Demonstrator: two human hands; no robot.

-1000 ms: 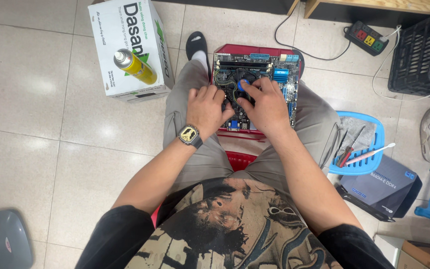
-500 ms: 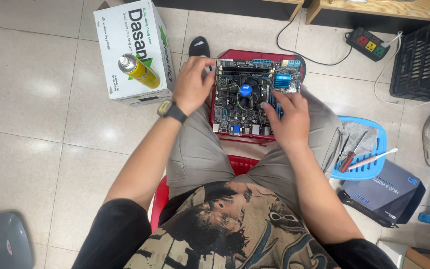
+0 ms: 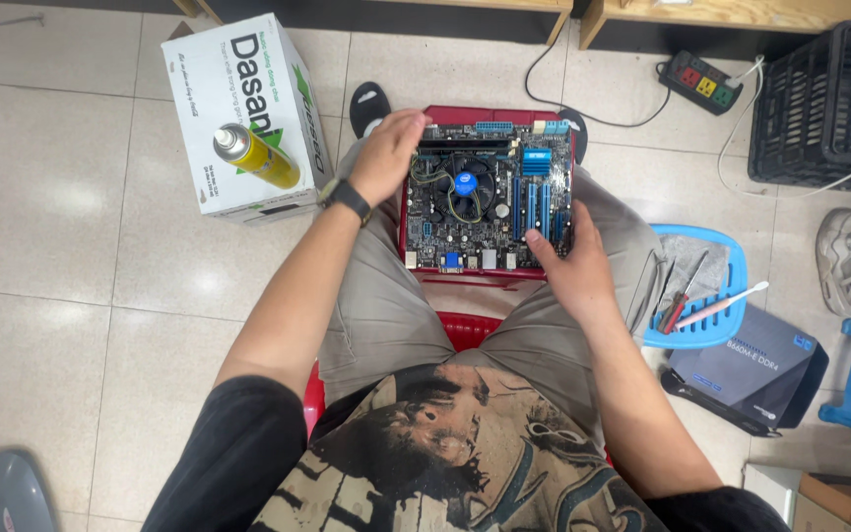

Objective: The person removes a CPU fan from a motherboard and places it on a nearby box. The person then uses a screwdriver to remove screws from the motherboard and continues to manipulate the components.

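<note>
I see the motherboard (image 3: pixel 490 197) lying flat on a red tray (image 3: pixel 425 271) that rests across my knees, its round fan with the blue centre (image 3: pixel 466 184) near the middle of the board and a row of blue slots toward the right edge. My left hand (image 3: pixel 386 158) grips the board's far left corner, fingers curled over the top edge and thumb along the left side, so it is closed on the board rather than spread. My right hand (image 3: pixel 573 271) sits at the near right corner, thumb resting on the board's surface by the blue slots and the fingers wrapped under the right edge; it too is clasping the board. A dark watch (image 3: pixel 347 199) is on my left wrist.

Beyond the tray's left edge, on the tiled floor (image 3: pixel 81 246), stands a white cardboard box (image 3: pixel 238 108) with a yellow spray can (image 3: pixel 256 156) lying on top of it. Off the tray's right edge, touching my right thigh, is a light blue plastic stool (image 3: pixel 731 325) holding a cloth, a red-handled screwdriver (image 3: pixel 677 307) and a white toothbrush (image 3: pixel 723 303). Just beyond it lies a dark flat box (image 3: pixel 751 369). A black power strip (image 3: pixel 698 82) lies near the far wall, with a black crate (image 3: pixel 824 103) at the far right.
</note>
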